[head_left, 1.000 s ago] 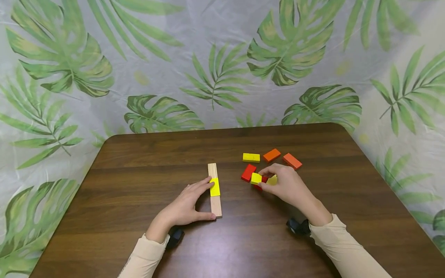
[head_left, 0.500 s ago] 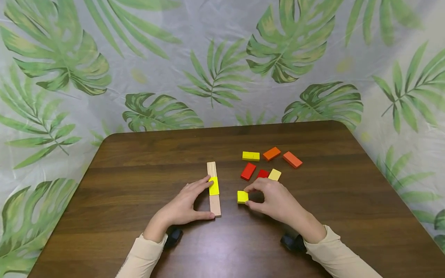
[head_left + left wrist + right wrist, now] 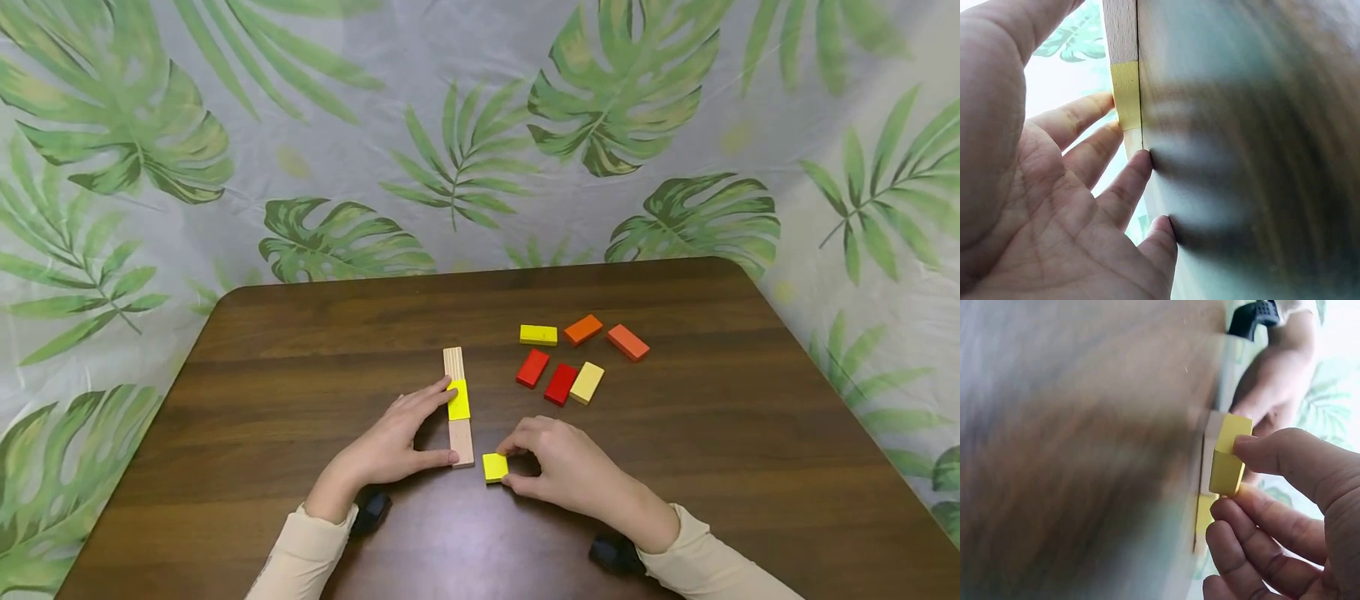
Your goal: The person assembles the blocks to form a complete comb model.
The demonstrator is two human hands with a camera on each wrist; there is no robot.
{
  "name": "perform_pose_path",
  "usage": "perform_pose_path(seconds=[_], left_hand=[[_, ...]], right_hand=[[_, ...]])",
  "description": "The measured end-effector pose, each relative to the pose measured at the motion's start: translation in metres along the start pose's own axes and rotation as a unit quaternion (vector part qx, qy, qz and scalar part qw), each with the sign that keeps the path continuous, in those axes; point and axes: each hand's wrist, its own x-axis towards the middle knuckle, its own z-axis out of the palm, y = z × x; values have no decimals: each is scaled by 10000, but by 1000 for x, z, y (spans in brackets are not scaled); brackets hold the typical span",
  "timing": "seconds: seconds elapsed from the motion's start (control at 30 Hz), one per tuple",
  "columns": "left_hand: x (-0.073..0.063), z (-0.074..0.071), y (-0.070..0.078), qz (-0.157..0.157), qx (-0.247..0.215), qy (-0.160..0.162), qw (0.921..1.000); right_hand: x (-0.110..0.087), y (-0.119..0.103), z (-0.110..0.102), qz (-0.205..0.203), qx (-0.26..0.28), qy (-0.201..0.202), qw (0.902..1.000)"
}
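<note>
In the head view, a row of small wooden blocks runs away from the person: a plain block (image 3: 462, 442) nearest, a yellow block (image 3: 459, 404) in the middle, a striped plain block (image 3: 453, 362) at the far end. My left hand (image 3: 386, 443) rests along the row's left side, fingers extended. Its fingertips touch the yellow block and its thumb is at the near end. My right hand (image 3: 566, 462) pinches another yellow block (image 3: 495, 468) between thumb and fingers, just right of the row's near end. In the right wrist view, this held block (image 3: 1229, 453) overlaps the row.
Beyond the right hand lie a yellow block (image 3: 538, 335), an orange block (image 3: 583, 330), a coral block (image 3: 627, 342), two red blocks (image 3: 532, 368) and a pale yellow block (image 3: 587, 383). They lie on a brown table (image 3: 315, 333) before a leaf-patterned cloth (image 3: 480, 125).
My right hand has carried its yellow block from among the loose blocks toward the person and left, close to the row's near end. The left hand has stayed at the row.
</note>
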Motion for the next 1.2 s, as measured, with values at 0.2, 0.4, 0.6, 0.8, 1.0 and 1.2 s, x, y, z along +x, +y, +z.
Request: perform_pose_path(seconds=[0.2, 0.4, 0.6, 0.8, 1.0, 1.2], left_hand=[[1, 0, 0, 49, -6, 7, 10000], [0, 1, 0, 87, -54, 8, 9999], [-1, 1, 1, 71, -22, 20, 10000], [-1, 0, 3, 43, -95, 16, 9999], [-2, 0, 1, 113, -133, 108, 9998], [-2, -1, 1, 41, -111, 2, 9999]], right_hand=[[3, -8, 8, -157, -54, -108, 9998], [7, -14, 12, -326, -164, -86, 9993], [10, -19, 16, -379, -152, -3, 9992], [13, -20, 19, -384, -6, 21, 9993], [18, -23, 20, -337, 38, -43, 9994], [20, -25, 20, -346, -37, -58, 9994]])
